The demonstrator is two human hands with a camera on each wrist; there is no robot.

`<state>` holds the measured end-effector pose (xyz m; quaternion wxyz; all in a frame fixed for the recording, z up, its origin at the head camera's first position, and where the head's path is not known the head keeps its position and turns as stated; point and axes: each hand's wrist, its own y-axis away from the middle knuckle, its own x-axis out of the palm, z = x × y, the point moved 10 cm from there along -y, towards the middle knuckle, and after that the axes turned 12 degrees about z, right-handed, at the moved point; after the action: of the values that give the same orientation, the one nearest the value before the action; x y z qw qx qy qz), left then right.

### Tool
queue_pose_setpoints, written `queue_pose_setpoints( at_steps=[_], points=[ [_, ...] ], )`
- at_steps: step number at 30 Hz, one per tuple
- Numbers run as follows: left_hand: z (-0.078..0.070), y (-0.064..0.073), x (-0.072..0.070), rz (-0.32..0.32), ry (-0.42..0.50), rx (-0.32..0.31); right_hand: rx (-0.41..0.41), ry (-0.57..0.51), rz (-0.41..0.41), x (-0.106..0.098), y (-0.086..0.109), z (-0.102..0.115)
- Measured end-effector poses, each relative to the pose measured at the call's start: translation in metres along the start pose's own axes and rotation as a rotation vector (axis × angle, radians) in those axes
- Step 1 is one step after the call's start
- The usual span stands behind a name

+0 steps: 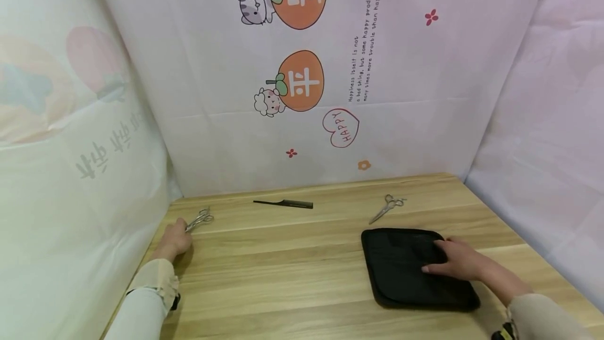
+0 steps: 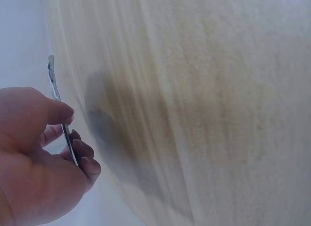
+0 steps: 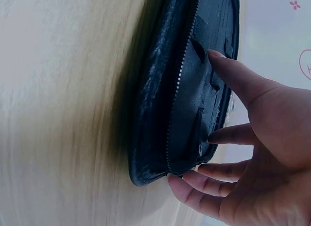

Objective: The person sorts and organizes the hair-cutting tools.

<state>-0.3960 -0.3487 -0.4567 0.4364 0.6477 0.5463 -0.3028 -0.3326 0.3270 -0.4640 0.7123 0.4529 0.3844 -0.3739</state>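
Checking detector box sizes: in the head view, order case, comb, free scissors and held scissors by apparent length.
1. Case
2. Comb
3. Free scissors
Unsure, so unranked: held scissors, partly covered by the left hand.

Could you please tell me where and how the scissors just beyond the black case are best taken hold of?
Probably by the finger loops, coming from above and the right: the scissors lie flat on the table, loops towards the far right, blades pointing near left, so fingers would avoid the tips.
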Motion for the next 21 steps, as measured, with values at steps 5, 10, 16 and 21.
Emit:
queue_pose_setpoints(
  at_steps=[5,10,16,21],
  points=[
    [-0.007,0.0,-0.003,-0.053,-0.018,0.036,-0.006,-0.011,-0.005,0.0,-0.002,0.007],
    [-0.015,0.002,-0.006,-0.078,-0.03,0.076,0.004,-0.025,0.003,0.002,-0.006,0.012],
    [-0.022,0.005,-0.008,-0.078,-0.038,0.09,-0.008,-0.003,-0.023,0.003,-0.01,0.02],
    [-0.022,0.006,-0.01,-0.091,-0.046,0.099,-0.028,0.004,-0.043,0.002,-0.012,0.025]
  ],
)
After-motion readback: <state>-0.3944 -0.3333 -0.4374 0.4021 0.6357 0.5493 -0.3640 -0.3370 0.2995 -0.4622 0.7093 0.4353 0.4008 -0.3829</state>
